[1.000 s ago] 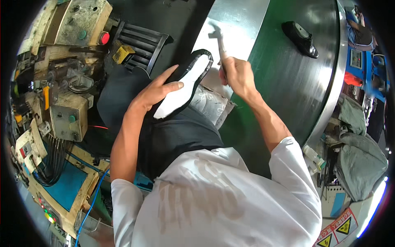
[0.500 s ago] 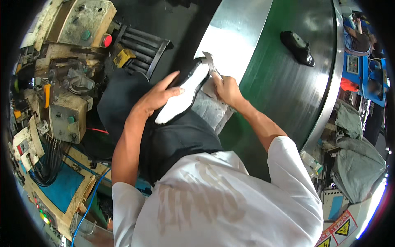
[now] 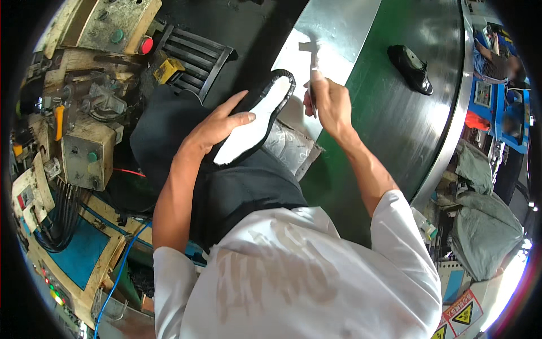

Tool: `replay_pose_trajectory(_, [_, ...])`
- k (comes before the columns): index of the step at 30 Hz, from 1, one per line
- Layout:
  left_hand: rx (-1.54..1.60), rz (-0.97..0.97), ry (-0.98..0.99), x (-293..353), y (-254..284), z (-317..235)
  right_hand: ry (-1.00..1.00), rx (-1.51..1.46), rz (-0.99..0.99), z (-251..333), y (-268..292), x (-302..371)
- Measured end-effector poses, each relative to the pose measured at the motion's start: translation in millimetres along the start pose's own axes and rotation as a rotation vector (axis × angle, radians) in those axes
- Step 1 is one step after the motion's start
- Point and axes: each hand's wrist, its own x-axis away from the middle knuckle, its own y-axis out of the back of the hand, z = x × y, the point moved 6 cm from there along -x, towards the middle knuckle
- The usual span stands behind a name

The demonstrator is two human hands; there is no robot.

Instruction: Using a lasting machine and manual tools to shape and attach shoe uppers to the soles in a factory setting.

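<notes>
A black shoe upper with a white sole face (image 3: 250, 125) lies bottom-up over my lap, its rounded end pointing away from me. My left hand (image 3: 217, 125) is closed around its left side, with the thumb pressed on the white face. My right hand (image 3: 333, 104) grips a hammer (image 3: 314, 63) by the handle, its metal head raised to the right of the shoe and apart from it. Under the shoe, a worn grey pad (image 3: 291, 148) shows beside my leg.
To the right, another black shoe (image 3: 410, 70) rests on a green conveyor belt (image 3: 370, 96) next to a bright metal ledge (image 3: 333, 25). A worn machine (image 3: 84, 152) with buttons and hoses stands at left. A black slatted rack (image 3: 197, 59) is ahead.
The hammer has lifted off the shoe's far end and swung up to the right with my right hand. My left hand still holds the shoe, nearly in place.
</notes>
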Motion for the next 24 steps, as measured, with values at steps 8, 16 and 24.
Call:
replay_pose_trajectory(8, [0.141, 0.061, 0.027, 2, -2, 5, -0.161, 0.088, 0.136, -18, -9, 2])
replay_pose_trajectory(16, [0.127, 0.048, -0.031, -2, 2, 11, -0.102, 0.254, 0.172, -24, -19, -6])
replay_pose_trajectory(24, [0.108, 0.056, -0.037, -3, 4, 17, 0.212, 0.650, 0.091, -8, -19, -5])
